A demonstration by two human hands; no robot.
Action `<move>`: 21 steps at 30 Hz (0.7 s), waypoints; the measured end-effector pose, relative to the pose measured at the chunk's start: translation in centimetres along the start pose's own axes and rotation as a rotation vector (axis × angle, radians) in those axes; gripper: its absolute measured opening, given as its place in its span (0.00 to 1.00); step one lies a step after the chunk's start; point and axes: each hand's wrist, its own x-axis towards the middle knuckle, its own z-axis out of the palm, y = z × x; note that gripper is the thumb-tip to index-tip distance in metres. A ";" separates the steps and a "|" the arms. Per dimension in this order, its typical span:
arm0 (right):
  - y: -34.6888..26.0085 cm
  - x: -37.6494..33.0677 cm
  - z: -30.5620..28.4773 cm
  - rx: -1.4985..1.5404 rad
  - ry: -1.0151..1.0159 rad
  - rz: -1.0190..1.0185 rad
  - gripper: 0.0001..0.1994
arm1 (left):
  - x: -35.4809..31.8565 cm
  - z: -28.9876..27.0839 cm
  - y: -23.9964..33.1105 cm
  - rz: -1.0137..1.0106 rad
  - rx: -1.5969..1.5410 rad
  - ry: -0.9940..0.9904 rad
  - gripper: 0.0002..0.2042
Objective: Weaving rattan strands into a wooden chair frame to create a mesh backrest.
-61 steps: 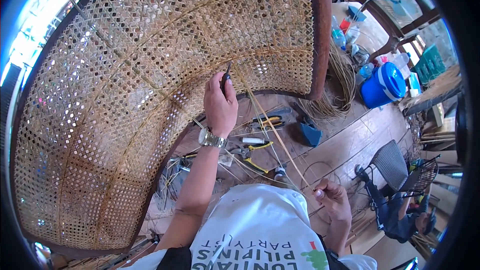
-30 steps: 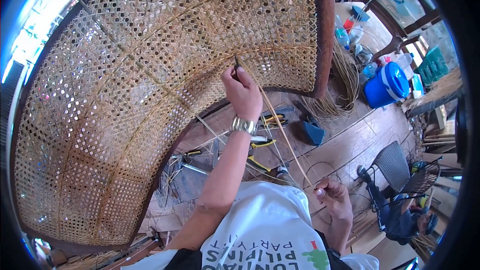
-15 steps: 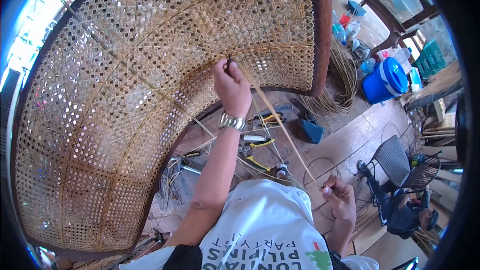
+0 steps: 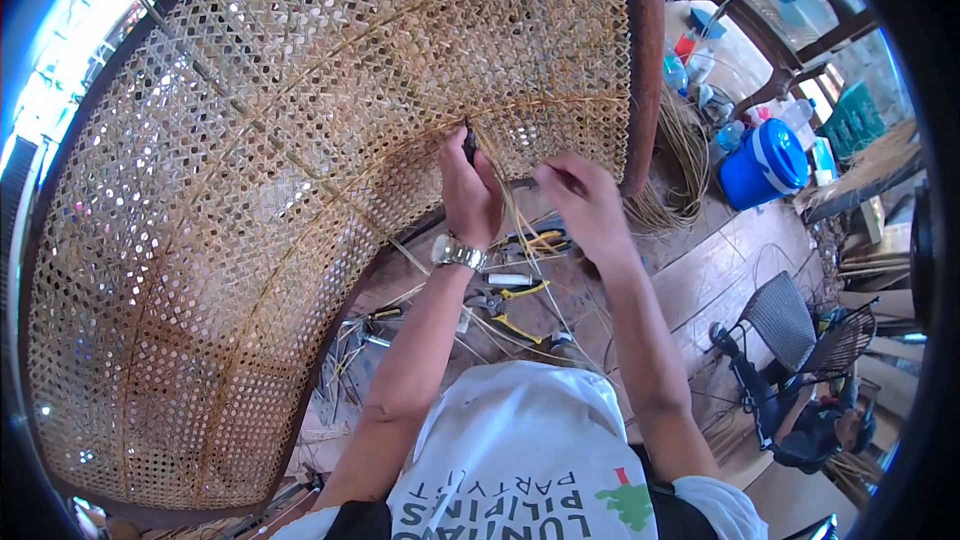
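Note:
A large curved panel of woven cane [image 4: 300, 60] in a dark wooden frame [image 4: 645, 60] fills the upper left. At its inner curve, my left hand [image 4: 472, 195] is closed around a small dark-handled tool [image 4: 469, 144], its upper end at the weave; the tool's exact kind is unclear. A pale cane strand [image 4: 508, 202] hangs from the weave beside that hand, looping down loosely. My right hand [image 4: 588, 208] is just to the right, below the panel's edge, apart from my left. Its fingers are curled together; what they hold, if anything, is hidden.
On the floor below lie yellow-handled pliers [image 4: 515, 310], other hand tools and loose strands. A cane bundle [image 4: 690, 155] hangs beside the frame, near a blue lidded bucket [image 4: 765, 165]. At lower right a person [image 4: 815, 430] sits by a dark woven chair [image 4: 780, 320].
My right hand has risen from the lower right toward the panel. The strand, stretched taut between my hands before, now hangs slack. My left hand stays at the weave, shifted slightly.

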 end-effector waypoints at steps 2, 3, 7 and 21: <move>2.1 3.7 3.3 -0.039 0.014 -0.025 0.15 | 0.1 -0.5 0.6 -0.127 -0.047 -0.059 0.18; 3.4 5.4 4.6 -0.017 0.033 -0.015 0.15 | 0.4 -1.2 0.8 -0.129 -0.050 -0.063 0.18; 3.5 7.7 5.9 -0.030 0.070 0.041 0.15 | 0.1 -2.9 1.5 -0.287 -0.105 -0.173 0.16; 6.3 6.8 3.5 0.176 -0.034 -0.009 0.14 | -4.3 4.8 -1.7 -0.404 -0.268 -0.073 0.22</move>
